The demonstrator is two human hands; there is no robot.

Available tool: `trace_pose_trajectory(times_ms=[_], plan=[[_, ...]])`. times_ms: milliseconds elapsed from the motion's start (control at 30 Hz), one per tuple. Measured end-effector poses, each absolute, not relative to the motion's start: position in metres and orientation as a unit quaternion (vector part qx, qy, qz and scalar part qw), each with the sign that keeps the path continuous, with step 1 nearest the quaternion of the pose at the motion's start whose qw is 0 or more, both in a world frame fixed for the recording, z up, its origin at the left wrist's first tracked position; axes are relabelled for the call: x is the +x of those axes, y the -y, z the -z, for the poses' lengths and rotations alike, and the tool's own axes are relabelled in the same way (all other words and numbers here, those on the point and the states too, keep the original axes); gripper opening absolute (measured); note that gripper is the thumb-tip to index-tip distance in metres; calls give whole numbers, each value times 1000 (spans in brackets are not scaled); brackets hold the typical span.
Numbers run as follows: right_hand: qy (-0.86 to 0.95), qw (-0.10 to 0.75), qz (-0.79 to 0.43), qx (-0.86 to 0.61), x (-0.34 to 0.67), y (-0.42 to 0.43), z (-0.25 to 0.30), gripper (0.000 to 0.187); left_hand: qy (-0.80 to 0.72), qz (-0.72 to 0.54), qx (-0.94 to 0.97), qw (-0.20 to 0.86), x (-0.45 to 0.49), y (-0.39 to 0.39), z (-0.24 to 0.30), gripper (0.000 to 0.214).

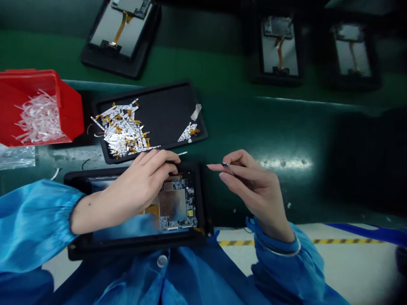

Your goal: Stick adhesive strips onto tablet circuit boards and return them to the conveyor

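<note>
In front of me lies an open tablet in a black rubber tray point(135, 241), with its circuit board point(176, 203) showing and a glossy blue panel to the left. My left hand point(143, 182) is over the tray's upper edge, its fingers pinching a thin white strip point(182, 153) just above the board. To the right, my right hand point(251, 190) is over the green belt, beside the tray. Its thumb and forefinger pinch a small dark metallic piece point(227, 167), mostly hidden by the fingers. My hands hide part of the tablet.
A black tray point(149, 91) holds a heap of white strips with amber tape. A red bin point(38, 106) holds white scraps. Several other tablets in black trays sit farther along the green belt point(286, 110). Blue sleeves cover my arms.
</note>
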State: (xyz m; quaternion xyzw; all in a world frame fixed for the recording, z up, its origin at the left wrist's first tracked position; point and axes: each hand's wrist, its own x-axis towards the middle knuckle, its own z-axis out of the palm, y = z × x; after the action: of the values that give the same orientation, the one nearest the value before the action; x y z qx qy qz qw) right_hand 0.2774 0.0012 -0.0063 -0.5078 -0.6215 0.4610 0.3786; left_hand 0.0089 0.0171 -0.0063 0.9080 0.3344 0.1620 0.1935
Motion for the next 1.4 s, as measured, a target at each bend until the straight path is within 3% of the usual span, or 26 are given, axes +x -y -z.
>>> trace_pose_trajectory(times_ms=[300,367,433,567,800,1200,1400], plan=[[612,403,-420,-536,277,15,5,18,-326,-128,919,180,11,-16,3,33],[553,437,-473,-529,273,7,8,30,-310,-135,926,169,8,-15,2,32],[502,447,-555,-491,266,-4,12,29,-298,-141,931,158,4,-15,3,33],[497,384,-643,-439,251,-24,14,33,-299,-163,922,183,-2,-16,6,34],[511,386,-630,-439,240,-26,8,31,-319,-154,911,213,0,-18,5,35],[508,412,-620,-434,240,-27,15,33,-265,-123,953,83,-9,-6,-14,30],[518,402,-609,-446,241,-28,14,32,-249,-109,959,77,-8,-2,-11,31]])
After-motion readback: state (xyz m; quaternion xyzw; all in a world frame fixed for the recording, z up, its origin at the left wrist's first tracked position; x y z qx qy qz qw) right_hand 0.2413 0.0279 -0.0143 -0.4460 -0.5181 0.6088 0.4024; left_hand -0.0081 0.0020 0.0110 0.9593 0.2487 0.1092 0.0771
